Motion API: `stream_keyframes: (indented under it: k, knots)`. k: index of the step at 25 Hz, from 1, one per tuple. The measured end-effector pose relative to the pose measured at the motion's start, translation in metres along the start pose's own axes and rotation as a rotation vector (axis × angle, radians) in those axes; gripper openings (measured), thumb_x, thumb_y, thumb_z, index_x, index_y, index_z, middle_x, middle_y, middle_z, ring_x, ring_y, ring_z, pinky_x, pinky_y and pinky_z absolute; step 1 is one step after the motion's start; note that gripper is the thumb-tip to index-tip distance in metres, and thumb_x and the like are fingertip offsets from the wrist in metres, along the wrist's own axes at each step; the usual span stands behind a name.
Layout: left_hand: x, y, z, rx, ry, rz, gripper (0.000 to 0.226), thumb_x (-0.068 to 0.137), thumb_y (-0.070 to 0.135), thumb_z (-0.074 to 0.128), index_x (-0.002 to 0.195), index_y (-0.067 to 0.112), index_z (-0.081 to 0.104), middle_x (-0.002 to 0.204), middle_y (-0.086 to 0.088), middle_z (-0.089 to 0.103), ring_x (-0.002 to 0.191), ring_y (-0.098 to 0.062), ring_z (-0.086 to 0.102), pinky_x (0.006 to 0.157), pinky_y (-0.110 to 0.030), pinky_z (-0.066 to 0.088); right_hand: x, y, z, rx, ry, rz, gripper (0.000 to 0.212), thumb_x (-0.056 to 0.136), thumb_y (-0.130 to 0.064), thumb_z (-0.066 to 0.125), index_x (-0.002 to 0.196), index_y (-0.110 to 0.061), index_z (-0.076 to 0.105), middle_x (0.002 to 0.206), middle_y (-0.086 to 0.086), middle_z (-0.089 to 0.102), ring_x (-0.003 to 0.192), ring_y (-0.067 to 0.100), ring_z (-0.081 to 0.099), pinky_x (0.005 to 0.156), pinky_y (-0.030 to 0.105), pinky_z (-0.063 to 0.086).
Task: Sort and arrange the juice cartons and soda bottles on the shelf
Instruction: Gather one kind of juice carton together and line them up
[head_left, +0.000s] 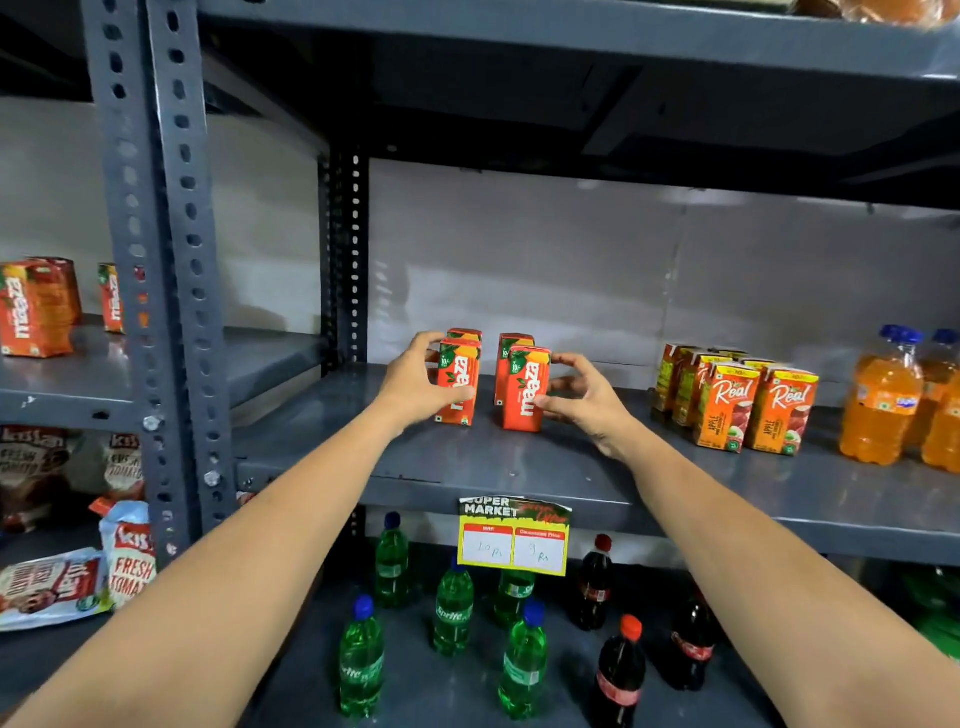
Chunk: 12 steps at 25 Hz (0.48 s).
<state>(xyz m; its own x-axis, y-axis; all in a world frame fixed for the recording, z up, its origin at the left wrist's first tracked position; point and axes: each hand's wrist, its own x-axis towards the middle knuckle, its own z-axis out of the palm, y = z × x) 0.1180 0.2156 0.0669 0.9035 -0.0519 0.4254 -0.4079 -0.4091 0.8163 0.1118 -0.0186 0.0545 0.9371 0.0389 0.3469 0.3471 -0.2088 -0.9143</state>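
Red-orange cartons (525, 389), grey shelf (467, 457)

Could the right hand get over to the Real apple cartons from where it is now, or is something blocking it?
Probably yes. The right hand is beside the front Maaza carton, and the shelf between it and the Real apple cartons is bare, with nothing standing in the path.

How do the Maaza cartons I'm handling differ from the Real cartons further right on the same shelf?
The Maaza cartons are red-orange with the name running vertically; the Real cartons are orange and yellow with an apple picture. The Maaza cartons stand in two columns with a gap between; the Real cartons are packed tight. The left hand and right hand touch only the Maaza cartons. Both groups stand upright on the shelf.
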Motion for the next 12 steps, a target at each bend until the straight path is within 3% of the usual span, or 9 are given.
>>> stream_keyframes:
  k: [7,12]
  knots:
    - [0.015,-0.012,0.008,0.013,-0.018,0.013,0.083,0.063,0.014,0.087,0.129,0.027,0.039,0.122,-0.005,0.055,0.105,-0.025,0.06,0.087,-0.048,0.054,0.007,0.003,0.005,-0.076,-0.005,-0.073,0.051,0.08,-0.002,0.071,0.117,-0.026,0.045,0.101,0.001,0.057,0.102,0.016,0.058,0.076,0.036,0.059]
    - [0.016,-0.011,0.002,-0.059,-0.005,-0.009,0.079,0.063,0.008,0.086,0.128,0.022,0.044,0.116,-0.004,0.054,0.1,-0.022,0.059,0.078,-0.04,0.056,0.01,0.0,0.011,-0.076,-0.021,-0.062,0.049,0.083,-0.004,0.068,0.117,-0.029,0.044,0.106,0.004,0.056,0.107,0.019,0.057,0.074,0.033,0.059]
